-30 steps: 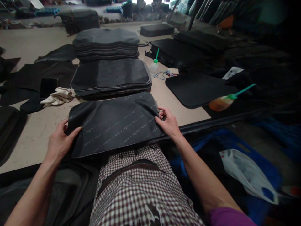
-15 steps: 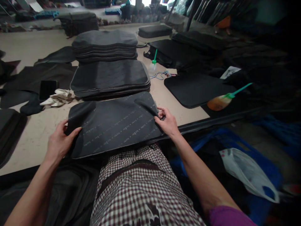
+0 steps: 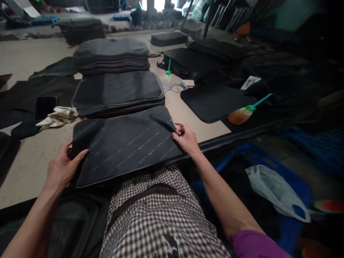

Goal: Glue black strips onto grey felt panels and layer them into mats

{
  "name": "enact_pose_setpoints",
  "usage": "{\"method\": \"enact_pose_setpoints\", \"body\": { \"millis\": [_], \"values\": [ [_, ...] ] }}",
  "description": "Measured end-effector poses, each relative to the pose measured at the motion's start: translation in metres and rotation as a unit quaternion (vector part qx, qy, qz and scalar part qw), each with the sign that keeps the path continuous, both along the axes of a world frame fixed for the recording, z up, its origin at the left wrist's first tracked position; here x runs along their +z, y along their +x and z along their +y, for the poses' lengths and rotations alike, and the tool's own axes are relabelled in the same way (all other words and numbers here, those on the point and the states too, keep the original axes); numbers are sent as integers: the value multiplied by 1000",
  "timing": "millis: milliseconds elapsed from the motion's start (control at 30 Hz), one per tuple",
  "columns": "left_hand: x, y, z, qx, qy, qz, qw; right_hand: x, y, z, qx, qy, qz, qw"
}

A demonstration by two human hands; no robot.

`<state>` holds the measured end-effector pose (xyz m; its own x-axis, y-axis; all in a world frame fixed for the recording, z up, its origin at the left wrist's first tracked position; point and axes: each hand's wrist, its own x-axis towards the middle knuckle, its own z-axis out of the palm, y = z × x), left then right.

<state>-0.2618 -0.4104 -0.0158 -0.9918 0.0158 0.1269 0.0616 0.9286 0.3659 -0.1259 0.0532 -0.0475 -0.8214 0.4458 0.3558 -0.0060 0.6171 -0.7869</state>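
A dark fabric panel (image 3: 126, 143) with rounded corners and rows of pale printing lies at the table's front edge, close to my waist. Its left edge is pinched in my left hand (image 3: 61, 165), thumb on top and fingers underneath. On the opposite side my right hand (image 3: 186, 138) grips the right edge, where a fold rises in the material. Just behind the panel sits a stack of similar dark panels (image 3: 118, 91), and a second stack (image 3: 111, 53) stands farther back.
A glue bottle (image 3: 240, 115) with amber contents lies tilted at the right, near a flat black panel (image 3: 215, 102). A clear bottle (image 3: 167, 77) stands by a cord. At left are a crumpled cloth (image 3: 59, 116) and a phone (image 3: 45, 107). Below right is a blue crate (image 3: 290, 186).
The view has shifted slightly, so most things sit a little farther left. Both hands keep their hold on the panel's edges, and the panel looks much the same.
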Motion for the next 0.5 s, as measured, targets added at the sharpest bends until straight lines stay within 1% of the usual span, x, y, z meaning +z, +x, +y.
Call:
{"method": "enact_pose_setpoints", "body": {
  "millis": [233,500],
  "values": [
    [0,-1,1,-4,-3,-1,1000,-1,1,1,1,-3,3,1000],
    [1,4,2,-9,-10,3,1000,0,1,-1,2,-1,6,1000]
  ]
}}
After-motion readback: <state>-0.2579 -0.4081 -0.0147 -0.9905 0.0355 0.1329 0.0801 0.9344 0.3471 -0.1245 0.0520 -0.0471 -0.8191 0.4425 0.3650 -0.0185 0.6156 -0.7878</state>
